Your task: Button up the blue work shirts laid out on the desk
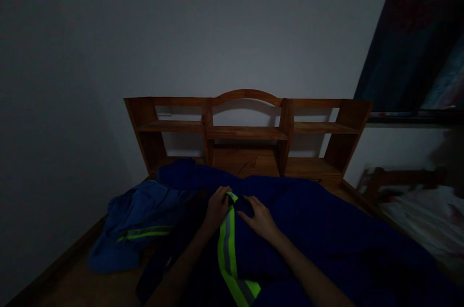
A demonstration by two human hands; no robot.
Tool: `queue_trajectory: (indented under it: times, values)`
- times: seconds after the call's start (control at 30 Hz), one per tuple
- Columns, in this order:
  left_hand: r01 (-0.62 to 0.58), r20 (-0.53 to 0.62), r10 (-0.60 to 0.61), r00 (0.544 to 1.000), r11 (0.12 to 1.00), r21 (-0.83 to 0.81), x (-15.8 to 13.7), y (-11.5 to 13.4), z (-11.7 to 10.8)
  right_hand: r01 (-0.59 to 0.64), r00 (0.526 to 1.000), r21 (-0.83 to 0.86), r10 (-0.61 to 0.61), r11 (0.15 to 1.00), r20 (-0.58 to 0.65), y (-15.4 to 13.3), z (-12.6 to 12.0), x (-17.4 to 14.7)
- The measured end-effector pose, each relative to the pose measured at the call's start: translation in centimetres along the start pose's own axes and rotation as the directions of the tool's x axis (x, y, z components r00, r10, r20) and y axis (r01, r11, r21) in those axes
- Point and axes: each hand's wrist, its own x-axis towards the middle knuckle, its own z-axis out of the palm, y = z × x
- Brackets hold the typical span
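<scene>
A dark blue work garment (290, 210) with a yellow-green and grey reflective strip (227, 244) is spread out before me. My left hand (217, 206) is closed on the cloth at the upper end of the strip, where a short piece of it is folded over. Just to the right, my right hand (260, 219) is over the blue cloth with thumb and fingers apart, holding nothing. Whether its fingertips touch the fabric is hard to tell in the dim light.
A lighter blue garment (145, 205) with a reflective stripe lies crumpled at left. Behind stands a wooden headboard with shelves (246, 133) against a pale wall (232, 31). White cloth (424, 220) lies at right, below a dark window or curtain (409, 46).
</scene>
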Motion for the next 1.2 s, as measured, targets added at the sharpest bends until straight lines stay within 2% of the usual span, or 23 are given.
queue_trajectory:
  times: [0.1, 0.2, 0.3, 0.53, 0.63, 0.77, 0.87, 1.0, 1.2]
  values:
    - [0.043, 0.029, -0.040, 0.999, 0.993, -0.111, -0.6, -1.4, 0.5, -0.005, 0.998, 0.034, 0.003, 0.999, 0.065, 1.4, 0.5, -0.3]
    - [-0.046, 0.125, 0.066, 0.990, 0.987, -0.152, -0.2, -1.5, 0.3, -0.034, 0.999, 0.091, 0.031, 0.995, 0.039, 1.7, 0.3, 0.2]
    - [-0.127, 0.252, 0.165, 0.954, 0.979, -0.160, 0.3, -1.1, -0.2, -0.078, 0.997, 0.188, 0.080, 0.979, -0.003, 1.8, 0.3, 0.6]
    - [-0.146, 0.389, 0.226, 0.893, 0.964, -0.224, -0.5, -1.0, -0.6, -0.156, 0.986, 0.365, 0.165, 0.918, 0.005, 2.1, 0.9, 0.7]
    - [-0.140, 0.372, 0.192, 0.908, 0.977, -0.162, 0.1, -0.3, -0.3, -0.202, 0.974, 0.429, 0.228, 0.881, -0.010, 2.5, 1.1, 0.9]
    - [-0.194, 0.347, 0.188, 0.919, 0.981, -0.019, 1.4, 1.1, 0.4, -0.242, 0.945, 0.489, 0.318, 0.838, -0.077, 3.5, 1.0, 1.4]
    - [-0.173, 0.253, 0.149, 0.956, 0.982, 0.075, 1.2, 1.4, 1.5, -0.241, 0.940, 0.490, 0.328, 0.838, -0.097, 4.0, 0.8, 1.6]
    - [-0.126, 0.096, 0.114, 0.989, 0.982, 0.138, -0.2, 0.4, 3.1, -0.210, 0.948, 0.474, 0.297, 0.855, -0.115, 3.4, 0.6, 1.6]
    - [-0.157, 0.097, 0.139, 0.986, 0.964, 0.215, -1.0, 0.0, 3.4, -0.111, 0.980, 0.404, 0.167, 0.908, -0.104, 1.9, 0.2, 1.2]
